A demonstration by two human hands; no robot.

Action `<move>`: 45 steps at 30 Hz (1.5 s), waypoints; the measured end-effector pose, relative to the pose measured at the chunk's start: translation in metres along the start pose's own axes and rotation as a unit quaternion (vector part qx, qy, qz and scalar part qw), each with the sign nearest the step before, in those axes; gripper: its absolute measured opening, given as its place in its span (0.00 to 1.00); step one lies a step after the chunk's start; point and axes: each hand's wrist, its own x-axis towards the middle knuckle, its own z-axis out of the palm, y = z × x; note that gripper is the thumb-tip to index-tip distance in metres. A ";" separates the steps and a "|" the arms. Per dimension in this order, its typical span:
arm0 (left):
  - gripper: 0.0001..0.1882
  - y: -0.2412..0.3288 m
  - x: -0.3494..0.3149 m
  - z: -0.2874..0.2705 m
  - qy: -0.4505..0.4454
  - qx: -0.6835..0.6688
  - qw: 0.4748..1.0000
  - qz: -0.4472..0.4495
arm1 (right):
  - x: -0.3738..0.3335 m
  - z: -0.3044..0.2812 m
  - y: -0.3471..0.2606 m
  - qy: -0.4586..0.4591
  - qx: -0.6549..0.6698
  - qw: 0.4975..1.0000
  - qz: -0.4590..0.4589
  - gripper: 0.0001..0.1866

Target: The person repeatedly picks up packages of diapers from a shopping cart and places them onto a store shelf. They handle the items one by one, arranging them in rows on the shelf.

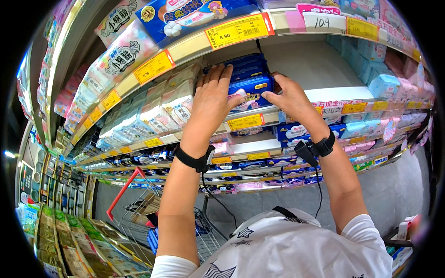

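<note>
A stack of dark blue soft packs (250, 88), probably sanitary pads, sits at the front of a middle shelf. My left hand (213, 92) lies on its left side, fingers stretched over the top and thumb against the front. At its right end is my right hand (292, 95), thumb by the front corner and fingers curled along the side. Between them the two hands clasp the stack. Pale packs (178, 104) stand in a row just left of my left hand. Black bands with cables circle both wrists.
Yellow price tags (245, 121) line the shelf edges. Overhead, an upper shelf holds a large blue pack (185, 18) and pink-white packs. Light blue packs (384, 85) stand further right. Below left is a wire shopping cart (139, 199) with a red handle, holding cardboard and blue items.
</note>
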 end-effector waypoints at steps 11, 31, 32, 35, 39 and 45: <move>0.34 0.002 -0.010 0.015 -0.005 0.003 1.000 -0.003 | -0.006 -0.005 -0.004 -0.008 -0.029 0.999 0.021 0.25; 0.20 -0.041 -0.278 -0.054 0.132 -0.062 0.940 -0.309 | -0.117 0.127 -0.043 -0.136 0.226 0.960 0.091 0.10; 0.20 -0.051 -0.307 -0.069 0.124 -0.077 0.902 -0.407 | -0.121 0.145 -0.042 -0.175 0.243 0.948 0.113 0.10; 0.18 -0.099 -0.420 -0.098 0.219 -0.159 0.793 -0.546 | -0.132 0.192 -0.049 -0.270 0.262 0.913 0.156 0.11; 0.20 -0.143 -0.569 -0.130 0.216 -0.082 0.716 -0.658 | -0.140 0.248 -0.063 -0.341 0.279 0.875 0.202 0.12; 0.25 -0.141 -0.752 -0.091 0.104 0.002 0.639 -0.762 | -0.156 0.319 -0.083 -0.431 0.269 0.839 0.195 0.12</move>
